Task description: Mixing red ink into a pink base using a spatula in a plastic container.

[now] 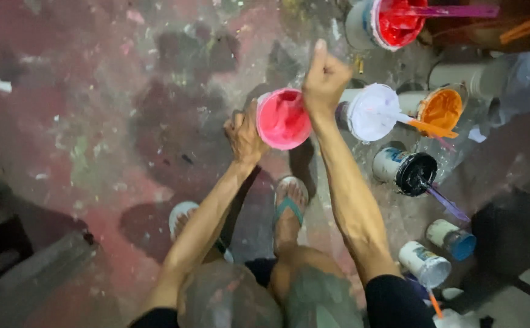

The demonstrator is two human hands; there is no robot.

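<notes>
Our left hand [244,135] cups the pink tub [283,118] by its side; our right hand [324,79] is fisted at its rim. It looks heavy, slick, spillable.

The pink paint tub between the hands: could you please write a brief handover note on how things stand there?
Left hand steadies the pink paint tub by its side. Right hand is fisted above its rim, thumb up; whatever the fingers hold is hidden.
Tub sits on the spattered floor, just ahead of the sandalled feet.
Alongside: white tub, orange tub, black tub, red tub, each with a stick.
The pink looks evenly coloured; how far the work has come cannot be told.
</notes>
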